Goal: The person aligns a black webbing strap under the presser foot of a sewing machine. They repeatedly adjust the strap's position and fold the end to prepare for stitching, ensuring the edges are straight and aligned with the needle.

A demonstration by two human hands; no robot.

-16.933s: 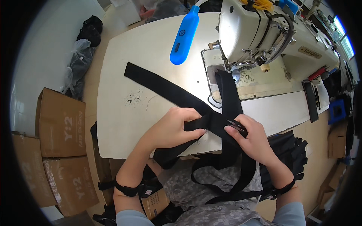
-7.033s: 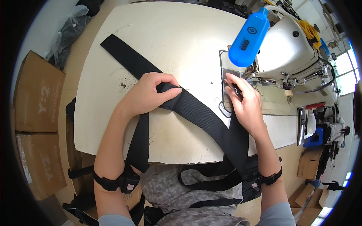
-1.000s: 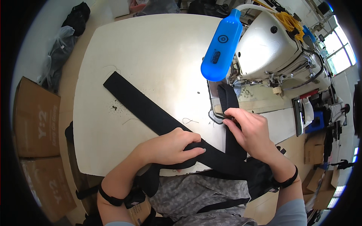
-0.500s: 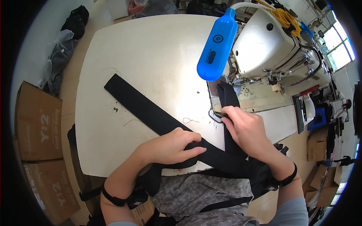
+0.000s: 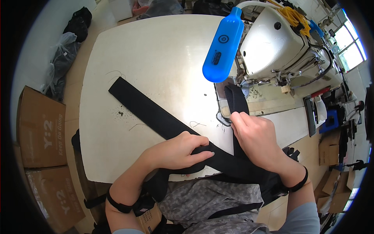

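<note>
A wide black fabric strip (image 5: 146, 108) lies diagonally across the pale table toward my lap. My left hand (image 5: 181, 150) presses on its lower stretch, fingers curled and thumb along it, gripping the cloth. A second black strap (image 5: 235, 97) runs from beside the sewing machine's needle area down under my right hand (image 5: 255, 134). That hand is closed, thumb and fingertips pinched at the strap's left edge; what sits between them is hidden. More black fabric (image 5: 249, 171) bunches at the table's front edge, over my lap.
The white sewing machine (image 5: 269, 43) stands at the right, a blue device (image 5: 223, 48) hanging before it. A dark phone-like object (image 5: 309, 116) lies on the table's right end. Thread scraps (image 5: 196, 124) dot the table (image 5: 156, 50). Cardboard boxes (image 5: 41, 128) stand at left.
My right hand has turned and shifted slightly; the small dark thing that showed at its fingertips is now hidden. My left hand and the strip stay put.
</note>
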